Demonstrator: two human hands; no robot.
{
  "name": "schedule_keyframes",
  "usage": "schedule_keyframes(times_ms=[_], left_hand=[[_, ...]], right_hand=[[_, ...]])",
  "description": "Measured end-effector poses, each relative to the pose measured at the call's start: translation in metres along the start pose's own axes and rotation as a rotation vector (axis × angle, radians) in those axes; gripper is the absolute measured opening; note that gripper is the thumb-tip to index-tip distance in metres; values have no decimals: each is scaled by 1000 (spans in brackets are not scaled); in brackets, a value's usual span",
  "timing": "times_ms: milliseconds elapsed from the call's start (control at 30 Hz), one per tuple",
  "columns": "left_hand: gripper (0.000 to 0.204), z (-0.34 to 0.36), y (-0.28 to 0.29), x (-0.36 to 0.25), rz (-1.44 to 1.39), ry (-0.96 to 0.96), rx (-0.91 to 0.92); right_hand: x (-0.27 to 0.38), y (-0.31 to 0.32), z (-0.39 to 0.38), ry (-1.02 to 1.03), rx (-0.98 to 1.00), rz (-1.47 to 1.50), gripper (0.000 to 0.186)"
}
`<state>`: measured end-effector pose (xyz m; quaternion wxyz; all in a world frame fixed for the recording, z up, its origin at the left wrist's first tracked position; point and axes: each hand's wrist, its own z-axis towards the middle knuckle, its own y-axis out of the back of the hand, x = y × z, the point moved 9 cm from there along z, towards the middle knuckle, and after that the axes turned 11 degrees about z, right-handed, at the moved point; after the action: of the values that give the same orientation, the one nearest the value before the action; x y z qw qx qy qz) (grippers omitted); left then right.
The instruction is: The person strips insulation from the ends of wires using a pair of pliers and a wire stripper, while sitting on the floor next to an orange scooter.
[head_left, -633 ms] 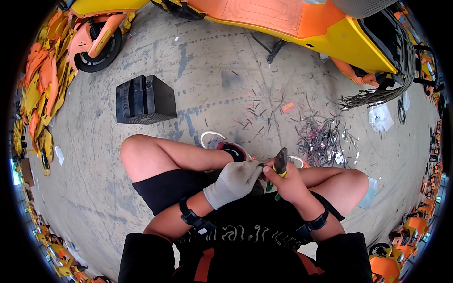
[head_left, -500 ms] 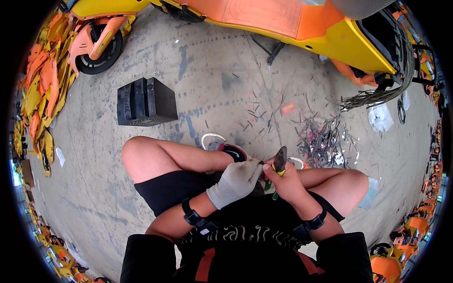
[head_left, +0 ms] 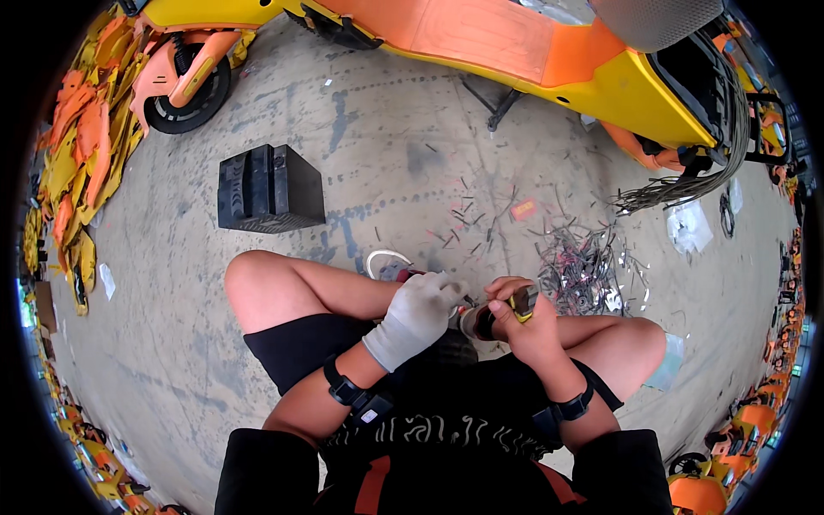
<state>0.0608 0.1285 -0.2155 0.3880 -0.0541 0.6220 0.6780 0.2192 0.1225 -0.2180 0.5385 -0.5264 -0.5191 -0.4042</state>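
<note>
Two hands, meeting in the earlier frame, now stand apart: the gloved left hand, its fingers curled together, whether on anything one cannot tell, and the bare right hand, its fingers clamped on one pair of yellow-handled pliers near one pile of dark scraps.

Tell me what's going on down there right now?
A seated person has the pliers in the bare right hand. The gloved left hand is raised just beside it, a gap between them; what its fingertips may be pinching is too small to tell. Dark scraps lie heaped beyond the right knee, a black box sits ahead to the left, and a scooter stands farther ahead.
</note>
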Motion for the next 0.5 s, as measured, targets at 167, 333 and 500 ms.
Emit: schedule_keyframes(times_ms=[167, 333, 500], left_hand=[[30, -3, -3, -6, 3, -57, 15], [28, -6, -3, -9, -78, -42, -4], [21, -8, -1, -8, -174, 15, -29]], right_hand=[[0, -9, 1, -17, 97, -118, 15], [-10, -8, -3, -138, 118, -51, 16], [-16, -9, -5, -159, 156, -9, 19]])
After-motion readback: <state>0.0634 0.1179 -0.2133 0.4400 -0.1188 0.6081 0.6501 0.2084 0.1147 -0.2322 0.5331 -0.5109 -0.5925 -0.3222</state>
